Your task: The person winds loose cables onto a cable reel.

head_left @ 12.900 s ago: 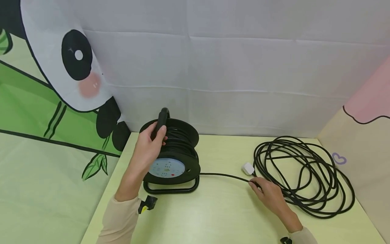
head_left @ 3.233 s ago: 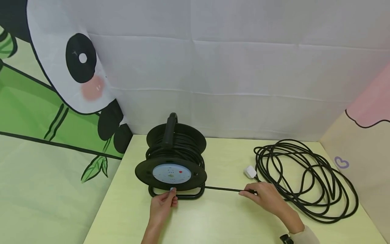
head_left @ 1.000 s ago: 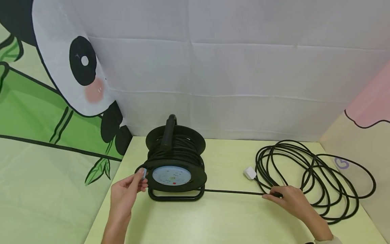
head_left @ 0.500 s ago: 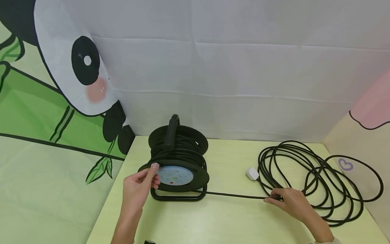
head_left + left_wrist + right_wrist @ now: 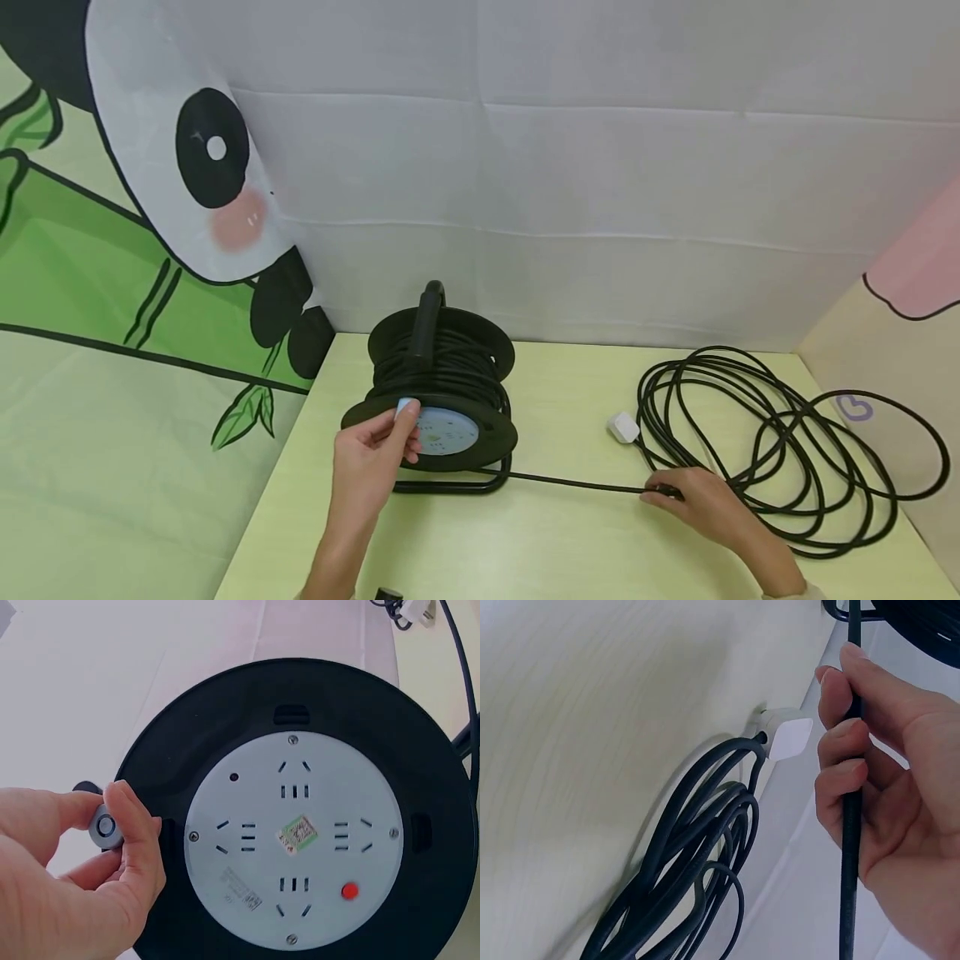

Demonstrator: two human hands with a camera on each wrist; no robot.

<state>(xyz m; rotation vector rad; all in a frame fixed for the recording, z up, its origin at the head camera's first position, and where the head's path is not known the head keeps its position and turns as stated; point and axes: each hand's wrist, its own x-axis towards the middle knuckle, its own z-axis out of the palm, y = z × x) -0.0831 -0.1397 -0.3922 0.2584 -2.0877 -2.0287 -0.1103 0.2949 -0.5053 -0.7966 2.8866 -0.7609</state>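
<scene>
A black cable reel (image 5: pixel 491 433) stands at the left of the table, cable wound on its drum. With thumb and fingers my left hand (image 5: pixel 367 471) pinches the small grey crank knob (image 5: pixel 106 827) on the reel's front flange. The left wrist view shows the pale round socket panel (image 5: pixel 330 904) facing out, with a red button (image 5: pixel 350 891). My right hand (image 5: pixel 701 504) curls round the black cable (image 5: pixel 570 482), which runs nearly straight from the reel's lower right side. In the right wrist view the cable passes through the curled fingers (image 5: pixel 844 742).
Loose coils of the same cable (image 5: pixel 783 467) lie on the right of the table, one loop spreading towards the right wall. A white plug (image 5: pixel 623 427) lies at their left edge. A pale cloth backdrop (image 5: pixel 600 208) rises behind the table.
My left hand has gone from the reel's carry handle to the knob and carried it clockwise, turning the drum. A cable loop has spread out to the right. The right hand still grips the cable.
</scene>
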